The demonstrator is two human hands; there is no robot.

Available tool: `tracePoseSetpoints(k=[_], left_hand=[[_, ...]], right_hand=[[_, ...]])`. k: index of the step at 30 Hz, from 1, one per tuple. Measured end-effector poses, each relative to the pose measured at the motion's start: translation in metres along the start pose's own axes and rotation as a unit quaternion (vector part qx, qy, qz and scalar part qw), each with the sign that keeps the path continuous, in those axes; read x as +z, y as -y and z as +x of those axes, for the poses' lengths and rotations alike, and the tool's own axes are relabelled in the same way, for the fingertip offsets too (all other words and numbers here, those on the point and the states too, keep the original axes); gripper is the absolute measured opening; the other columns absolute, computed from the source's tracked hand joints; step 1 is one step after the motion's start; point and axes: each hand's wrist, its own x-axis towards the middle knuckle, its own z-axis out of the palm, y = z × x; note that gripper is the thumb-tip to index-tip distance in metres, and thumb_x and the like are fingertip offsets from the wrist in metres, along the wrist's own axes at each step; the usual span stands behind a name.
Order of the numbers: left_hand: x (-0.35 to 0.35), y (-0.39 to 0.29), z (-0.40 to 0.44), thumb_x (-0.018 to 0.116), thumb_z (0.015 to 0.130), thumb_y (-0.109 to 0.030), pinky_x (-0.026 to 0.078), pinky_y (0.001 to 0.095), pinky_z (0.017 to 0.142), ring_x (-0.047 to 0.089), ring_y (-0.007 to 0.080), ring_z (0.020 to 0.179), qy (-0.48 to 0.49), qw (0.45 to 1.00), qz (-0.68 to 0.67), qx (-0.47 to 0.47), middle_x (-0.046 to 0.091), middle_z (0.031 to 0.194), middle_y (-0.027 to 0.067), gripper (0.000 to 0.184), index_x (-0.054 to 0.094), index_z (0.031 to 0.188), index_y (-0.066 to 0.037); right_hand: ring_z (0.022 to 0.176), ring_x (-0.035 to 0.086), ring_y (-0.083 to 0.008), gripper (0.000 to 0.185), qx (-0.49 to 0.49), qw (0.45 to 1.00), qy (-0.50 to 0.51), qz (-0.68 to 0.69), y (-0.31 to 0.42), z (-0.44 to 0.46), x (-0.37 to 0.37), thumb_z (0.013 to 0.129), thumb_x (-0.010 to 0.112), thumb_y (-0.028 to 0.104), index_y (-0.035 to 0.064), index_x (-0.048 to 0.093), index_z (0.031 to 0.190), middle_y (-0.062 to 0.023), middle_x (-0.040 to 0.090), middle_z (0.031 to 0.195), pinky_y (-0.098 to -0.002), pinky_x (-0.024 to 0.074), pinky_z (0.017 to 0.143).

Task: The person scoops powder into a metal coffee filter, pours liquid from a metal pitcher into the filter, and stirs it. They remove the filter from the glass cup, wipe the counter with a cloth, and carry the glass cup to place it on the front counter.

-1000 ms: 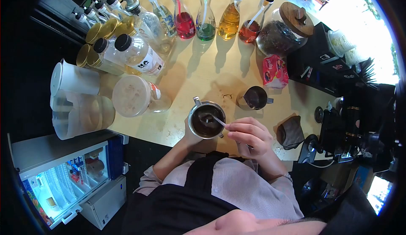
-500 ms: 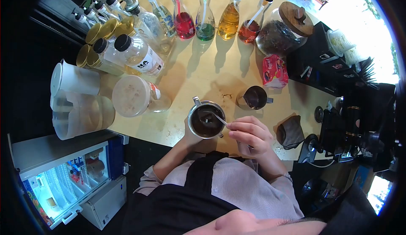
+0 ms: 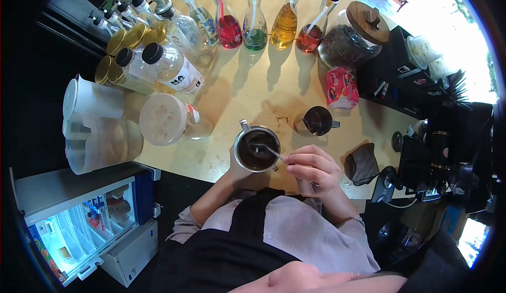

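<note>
A round metal pot (image 3: pixel 256 148) with dark liquid inside stands near the table's front edge. My left hand (image 3: pixel 238 167) is against the pot's left side, its fingers mostly hidden behind it. Pinched between the fingers of my right hand (image 3: pixel 313 171) is the handle of a thin metal spoon (image 3: pixel 274 152), whose far end dips into the dark liquid. To the right of the pot sits a smaller metal pitcher (image 3: pixel 318 121), also dark inside, with its handle pointing right.
Pump bottles with red (image 3: pixel 230 31), green and amber liquids line the back. A lidded plastic jar (image 3: pixel 164 119) stands left. On the right are a pink packet (image 3: pixel 341 88), a folded brown cloth (image 3: pixel 361 165) and a wooden-lidded jar (image 3: pixel 350 40). A lit fridge (image 3: pixel 87 230) is lower left.
The spoon has shifted slightly within the pot, and my right hand has moved a little with it. My left hand stays at the pot.
</note>
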Motion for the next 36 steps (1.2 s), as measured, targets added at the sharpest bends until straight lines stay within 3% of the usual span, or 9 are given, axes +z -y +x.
tracePoseSetpoints(k=[2, 5, 8, 16, 19, 23, 29, 31, 36], left_hand=[[0.003, -0.006, 0.000, 0.085, 0.064, -0.009, 0.051, 0.0314, 0.091, 0.063, 0.0165, 0.102, 0.002, 0.997, 0.060, 0.041, 0.065, 0.114, 0.0088, 0.066, 0.056, 0.123, -0.003], [-0.003, 0.012, 0.002, 0.085, 0.064, -0.009, 0.052, 0.0314, 0.090, 0.063, 0.0164, 0.102, 0.005, 0.996, -0.075, -0.046, 0.065, 0.114, 0.0085, 0.067, 0.055, 0.124, -0.003], [-0.005, 0.021, 0.000, 0.085, 0.065, -0.008, 0.052, 0.0316, 0.090, 0.063, 0.0163, 0.102, -0.006, 0.997, -0.073, -0.038, 0.065, 0.114, 0.0082, 0.066, 0.056, 0.123, -0.003], [0.007, -0.020, -0.003, 0.084, 0.066, -0.008, 0.053, 0.0316, 0.088, 0.064, 0.0163, 0.100, -0.014, 0.999, 0.034, 0.037, 0.066, 0.112, 0.0082, 0.062, 0.056, 0.122, -0.002], [0.008, -0.023, -0.002, 0.084, 0.066, -0.009, 0.053, 0.0316, 0.088, 0.065, 0.0167, 0.099, -0.011, 0.998, 0.044, 0.041, 0.066, 0.112, 0.0082, 0.061, 0.057, 0.121, -0.002], [0.004, -0.012, 0.001, 0.084, 0.066, -0.009, 0.053, 0.0317, 0.088, 0.065, 0.0167, 0.099, 0.000, 1.000, 0.006, 0.025, 0.066, 0.112, 0.0083, 0.061, 0.057, 0.121, -0.003], [0.011, -0.040, -0.001, 0.085, 0.064, -0.009, 0.052, 0.0320, 0.088, 0.064, 0.0166, 0.101, -0.009, 0.983, 0.164, 0.080, 0.065, 0.113, 0.0086, 0.065, 0.056, 0.122, -0.003], [0.014, -0.040, -0.002, 0.085, 0.065, -0.009, 0.052, 0.0318, 0.089, 0.064, 0.0167, 0.101, -0.036, 0.997, 0.042, 0.056, 0.065, 0.113, 0.0088, 0.065, 0.056, 0.123, -0.003], [0.007, -0.022, -0.002, 0.084, 0.066, -0.007, 0.053, 0.0320, 0.089, 0.064, 0.0169, 0.102, -0.018, 0.997, 0.060, 0.046, 0.065, 0.114, 0.0092, 0.067, 0.054, 0.125, -0.002]], right_hand=[[0.080, 0.067, -0.0281, 0.028, 0.004, 1.000, 0.001, -0.015, -0.001, 0.001, 0.000, 0.065, 0.063, -0.007, 0.0013, 0.069, 0.091, -0.0134, 0.068, 0.092, -0.0329, 0.0555, 0.068], [0.080, 0.067, -0.0282, 0.028, 0.004, 1.000, 0.005, -0.014, -0.002, 0.001, 0.000, 0.065, 0.063, -0.007, 0.0015, 0.069, 0.091, -0.0138, 0.068, 0.092, -0.0331, 0.0556, 0.068], [0.079, 0.067, -0.0282, 0.028, 0.010, 1.000, -0.001, 0.005, 0.000, 0.000, 0.000, 0.066, 0.062, -0.008, 0.0016, 0.069, 0.092, -0.0140, 0.068, 0.092, -0.0331, 0.0556, 0.068], [0.077, 0.067, -0.0277, 0.027, 0.042, 0.999, -0.019, 0.015, 0.001, 0.001, 0.004, 0.067, 0.061, -0.011, 0.0009, 0.068, 0.090, -0.0137, 0.068, 0.089, -0.0321, 0.0553, 0.066], [0.070, 0.065, -0.0267, 0.015, 0.029, 0.999, -0.036, -0.025, 0.002, 0.003, 0.003, 0.078, 0.062, -0.008, 0.0020, 0.063, 0.090, -0.0145, 0.067, 0.084, -0.0315, 0.0536, 0.062], [0.073, 0.066, -0.0272, 0.023, 0.022, 0.999, -0.025, -0.009, 0.001, 0.001, 0.006, 0.072, 0.061, -0.009, 0.0017, 0.065, 0.092, -0.0148, 0.067, 0.087, -0.0323, 0.0543, 0.064], [0.076, 0.066, -0.0278, 0.032, 0.003, 1.000, -0.016, -0.021, 0.001, 0.001, 0.005, 0.063, 0.061, -0.010, 0.0011, 0.067, 0.093, -0.0142, 0.067, 0.089, -0.0332, 0.0552, 0.065], [0.076, 0.066, -0.0277, 0.032, -0.003, 1.000, -0.002, -0.014, 0.002, 0.002, 0.005, 0.063, 0.061, -0.009, 0.0012, 0.067, 0.092, -0.0140, 0.067, 0.089, -0.0331, 0.0552, 0.065], [0.077, 0.065, -0.0280, 0.031, -0.004, 0.999, -0.018, -0.040, 0.002, -0.001, 0.005, 0.062, 0.063, -0.008, 0.0016, 0.068, 0.092, -0.0135, 0.067, 0.089, -0.0333, 0.0550, 0.066]])
